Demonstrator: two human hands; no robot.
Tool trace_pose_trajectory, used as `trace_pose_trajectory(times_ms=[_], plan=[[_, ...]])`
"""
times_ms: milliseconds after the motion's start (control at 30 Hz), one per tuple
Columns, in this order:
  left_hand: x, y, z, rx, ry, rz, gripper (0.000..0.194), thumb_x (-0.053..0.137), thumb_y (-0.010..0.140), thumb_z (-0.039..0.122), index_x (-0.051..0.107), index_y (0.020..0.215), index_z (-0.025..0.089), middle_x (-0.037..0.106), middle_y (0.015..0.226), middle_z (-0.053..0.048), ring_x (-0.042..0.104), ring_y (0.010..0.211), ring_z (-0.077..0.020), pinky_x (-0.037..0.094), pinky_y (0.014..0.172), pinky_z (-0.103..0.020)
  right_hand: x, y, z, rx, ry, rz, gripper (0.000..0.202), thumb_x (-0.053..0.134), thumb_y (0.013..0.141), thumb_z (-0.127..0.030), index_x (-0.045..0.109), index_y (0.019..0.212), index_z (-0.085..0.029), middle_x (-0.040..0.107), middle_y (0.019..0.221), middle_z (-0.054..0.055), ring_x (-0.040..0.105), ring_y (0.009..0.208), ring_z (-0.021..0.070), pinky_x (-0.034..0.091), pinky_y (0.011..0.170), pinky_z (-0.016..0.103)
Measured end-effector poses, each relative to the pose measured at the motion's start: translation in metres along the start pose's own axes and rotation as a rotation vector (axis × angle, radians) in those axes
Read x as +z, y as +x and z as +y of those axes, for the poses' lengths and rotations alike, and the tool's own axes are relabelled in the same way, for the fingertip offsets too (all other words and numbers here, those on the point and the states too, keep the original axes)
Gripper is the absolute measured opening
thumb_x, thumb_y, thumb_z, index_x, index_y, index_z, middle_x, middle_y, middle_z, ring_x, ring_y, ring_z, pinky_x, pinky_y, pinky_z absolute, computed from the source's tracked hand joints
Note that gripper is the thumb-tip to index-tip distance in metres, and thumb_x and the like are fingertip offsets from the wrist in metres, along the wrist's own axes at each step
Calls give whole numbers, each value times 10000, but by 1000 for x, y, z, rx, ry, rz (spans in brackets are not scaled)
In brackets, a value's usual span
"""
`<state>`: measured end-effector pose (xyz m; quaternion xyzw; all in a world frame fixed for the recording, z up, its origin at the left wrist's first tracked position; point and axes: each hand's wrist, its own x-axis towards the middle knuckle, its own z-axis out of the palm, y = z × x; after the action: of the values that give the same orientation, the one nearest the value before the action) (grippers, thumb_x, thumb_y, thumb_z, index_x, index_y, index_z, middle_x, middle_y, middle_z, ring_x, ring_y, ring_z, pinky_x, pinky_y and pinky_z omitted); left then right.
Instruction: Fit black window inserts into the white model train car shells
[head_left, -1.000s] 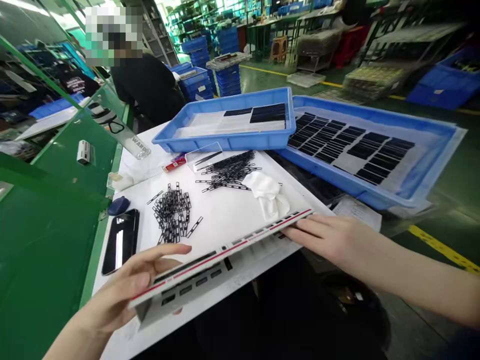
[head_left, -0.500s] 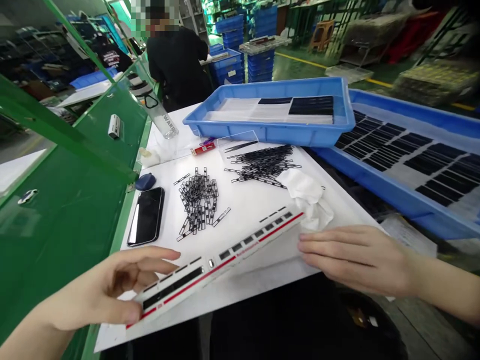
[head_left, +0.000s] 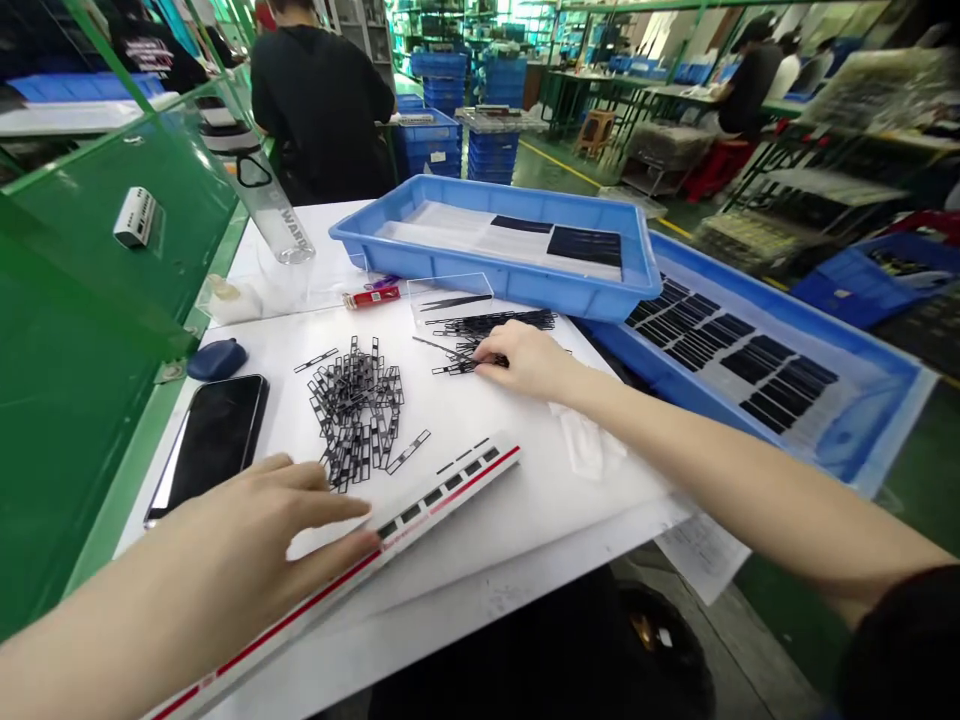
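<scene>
Table (head_left: 480, 410), two blue trays at far right, train shell across near side, both hands in.
Right tray (head_left: 780, 312) has black pieces in rows on white sheeting; left tray (head_left: 495, 285) overlaps it, fewer pieces. White train shell (head_left: 450, 495), red stripe, lies diagonally from near left to mid-table. Left hand (head_left: 247, 520) over it: thumb touching its side, thumb and index spread. Right hand (head_left: 536, 360) reaches into the far strip pile (head_left: 517, 320), fingertips drawn together; can't tell if they pinch a strip. Near strip pile (head_left: 356, 410) sits between phone (head_left: 217, 435) and shell, one loose strip (head_left: 409, 452) just right of it. White cloth (head_left: 589, 440) partly behind right forearm. Navy pouch (head_left: 217, 360) just beyond phone. Tweezers (head_left: 454, 301) beyond far pile.
</scene>
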<state>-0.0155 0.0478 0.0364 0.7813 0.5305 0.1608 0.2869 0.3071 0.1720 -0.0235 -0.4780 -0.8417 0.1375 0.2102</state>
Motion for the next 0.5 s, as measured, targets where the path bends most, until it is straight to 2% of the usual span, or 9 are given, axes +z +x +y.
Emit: trace_pose_trajectory(times_ms=[67, 133, 267, 400, 500], plan=[[12, 10, 9, 54, 143, -102, 334, 783, 834, 595, 863, 1064, 366, 804, 983, -57, 738, 884, -340, 555, 758, -394, -3, 2, -4, 35, 60, 4, 61, 761, 871, -181, 813, 902, -173, 812, 924, 63, 733, 932, 243, 554, 920, 407], [24, 13, 12, 87, 146, -157, 437, 701, 888, 630, 825, 1162, 312, 782, 1112, -94, 730, 959, -350, 569, 808, -418, -11, 3, -8, 80, 133, 34, 72, 770, 870, -209, 840, 879, -194, 831, 896, 50, 752, 863, 229, 568, 862, 369], [46, 10, 13, 22, -8, -171, 469, 727, 860, 637, 774, 1139, 262, 736, 1050, -82, 704, 814, -281, 560, 687, -370, -33, 3, -17, 153, 261, 149, 171, 764, 909, -338, 859, 977, -213, 842, 963, 44, 765, 876, 227, 589, 826, 368], [56, 5, 16, 13, -75, -167, 492, 781, 837, 579, 740, 1213, 263, 708, 1131, -88, 705, 945, -300, 576, 797, -385, -49, 6, -13, 280, 484, 298, 182, 863, 814, -341, 863, 953, -223, 824, 900, 51, 735, 794, 224, 602, 750, 396], [54, 5, 18, 21, -96, -199, 460, 778, 831, 591, 751, 1154, 265, 727, 1134, -91, 720, 948, -314, 589, 800, -395, -53, 9, -3, 321, 496, 381, 146, 889, 781, -295, 850, 894, -212, 766, 758, 41, 682, 684, 197, 575, 649, 371]])
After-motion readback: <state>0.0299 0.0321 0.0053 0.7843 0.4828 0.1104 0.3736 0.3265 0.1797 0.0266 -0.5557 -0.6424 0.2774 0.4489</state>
